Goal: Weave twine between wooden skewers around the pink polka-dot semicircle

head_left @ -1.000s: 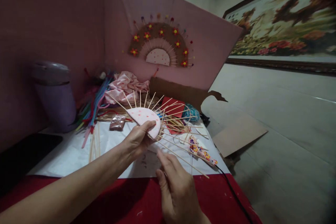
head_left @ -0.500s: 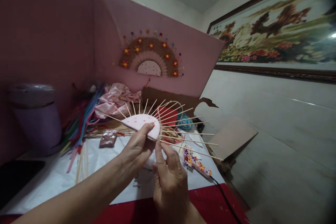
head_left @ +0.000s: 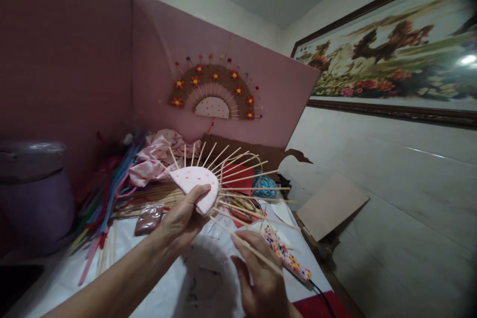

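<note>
Gripped by its edge, a half-round pale pink dotted piece [head_left: 192, 179] is in my left hand [head_left: 186, 216], with the thumb on its face. Several thin wooden sticks [head_left: 246, 177] fan out from its curved edge. My right hand [head_left: 259, 268] is at the lower right, near the lowest stick [head_left: 238, 238], which passes across its fingers. Those fingers are bent and slightly blurred; whether they grip the stick is unclear.
A flowered glue gun [head_left: 286, 256] with a black cord lies at the right. Blue yarn [head_left: 264, 185], pink cloth [head_left: 152, 159], coloured strips [head_left: 112, 198] and a small brown packet [head_left: 148, 218] are on the white table cover [head_left: 130, 263]. A flowered half-round fan shape [head_left: 212, 77] hangs on the pink board.
The half-round piece has turned and moved slightly left with my left hand. My right hand has moved from its edge down and right. The view has shifted.
</note>
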The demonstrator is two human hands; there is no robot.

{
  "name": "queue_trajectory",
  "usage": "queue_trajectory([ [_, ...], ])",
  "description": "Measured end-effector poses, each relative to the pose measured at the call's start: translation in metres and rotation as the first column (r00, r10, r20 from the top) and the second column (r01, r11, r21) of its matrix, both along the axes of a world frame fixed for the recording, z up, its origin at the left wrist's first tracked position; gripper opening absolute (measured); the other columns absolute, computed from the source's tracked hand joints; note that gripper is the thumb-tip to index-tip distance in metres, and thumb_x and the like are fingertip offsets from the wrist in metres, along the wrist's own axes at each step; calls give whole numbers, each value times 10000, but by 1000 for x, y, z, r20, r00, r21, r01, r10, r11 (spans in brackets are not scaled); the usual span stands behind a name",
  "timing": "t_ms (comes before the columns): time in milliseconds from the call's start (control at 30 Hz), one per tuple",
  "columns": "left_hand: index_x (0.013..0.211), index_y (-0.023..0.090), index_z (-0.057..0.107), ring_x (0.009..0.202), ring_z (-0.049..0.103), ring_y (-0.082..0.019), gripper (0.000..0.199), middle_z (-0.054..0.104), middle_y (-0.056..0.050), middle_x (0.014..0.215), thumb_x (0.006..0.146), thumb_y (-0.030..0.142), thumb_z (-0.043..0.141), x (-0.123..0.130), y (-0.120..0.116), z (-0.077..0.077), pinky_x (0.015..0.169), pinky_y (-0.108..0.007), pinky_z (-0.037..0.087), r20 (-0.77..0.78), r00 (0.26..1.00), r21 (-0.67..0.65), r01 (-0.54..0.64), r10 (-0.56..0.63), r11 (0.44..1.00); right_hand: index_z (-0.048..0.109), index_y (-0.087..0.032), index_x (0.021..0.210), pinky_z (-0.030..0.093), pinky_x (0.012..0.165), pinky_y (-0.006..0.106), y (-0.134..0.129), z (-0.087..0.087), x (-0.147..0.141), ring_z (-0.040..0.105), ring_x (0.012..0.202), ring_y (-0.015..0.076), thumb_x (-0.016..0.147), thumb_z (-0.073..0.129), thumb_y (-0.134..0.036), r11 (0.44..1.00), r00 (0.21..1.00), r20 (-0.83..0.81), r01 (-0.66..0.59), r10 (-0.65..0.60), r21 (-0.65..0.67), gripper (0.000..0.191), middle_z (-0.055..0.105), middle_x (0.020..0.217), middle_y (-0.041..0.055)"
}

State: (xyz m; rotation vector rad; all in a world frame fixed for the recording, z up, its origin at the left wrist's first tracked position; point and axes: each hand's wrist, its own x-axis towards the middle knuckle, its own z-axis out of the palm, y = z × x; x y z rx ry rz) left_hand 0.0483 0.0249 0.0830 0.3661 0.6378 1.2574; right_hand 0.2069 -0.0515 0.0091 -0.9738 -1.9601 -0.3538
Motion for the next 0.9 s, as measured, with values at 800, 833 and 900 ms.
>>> queue_trajectory([
  [800,814,103,618,556,604,-129,170,675,-57,696,647,126,642,-63,-24,-36,498,-200,487,-344,939,86,53,-20,995,496,-162,690,99,381,167,57,39,56,124,418,41,765,523,-489,241,540,-817,-781,-202,-576,336,242,497,-91],
  [833,813,99,616,554,602,-127,166,673,-59,691,651,125,638,-63,-24,-37,497,-199,486,-344,939,83,57,-25,995,478,-165,672,84,386,173,58,40,58,111,422,42,762,552,-448,274,563,-806,-758,-182,-592,306,224,488,-96],
  [900,819,90,612,559,604,-131,164,673,-67,697,657,112,626,-64,-24,-39,513,-208,493,-347,938,69,55,-27,996,461,-163,649,75,394,184,56,42,62,108,426,43,766,564,-411,337,607,-783,-716,-134,-612,293,210,475,-99],
])
